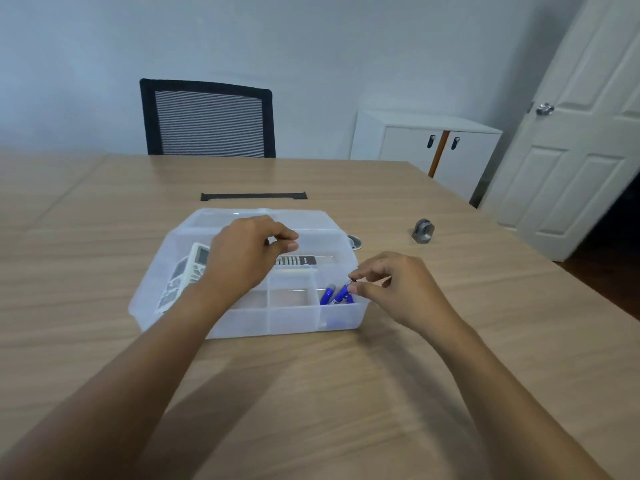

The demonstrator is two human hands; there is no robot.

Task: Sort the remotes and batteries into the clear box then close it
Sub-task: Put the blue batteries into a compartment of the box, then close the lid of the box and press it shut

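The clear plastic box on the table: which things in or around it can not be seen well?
- Head view: clear plastic box, middle compartments hidden by left hand.
- Dark slim remote, partly covered by that hand.
- Blue batteries: count unclear, right hand overlaps them.
- Box lid: blurred, position unclear.

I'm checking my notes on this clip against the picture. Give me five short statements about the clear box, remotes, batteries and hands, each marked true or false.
1. The clear plastic compartment box sits on the wooden table with its lid open. True.
2. The blue batteries lie in the box's near right compartment. True.
3. The right hand is empty. False: its fingertips pinch a blue battery at that compartment.
4. The white remote with a small screen lies on the table outside the box. False: it rests in the box's left compartment.
5. The left hand hovers over the box. True.
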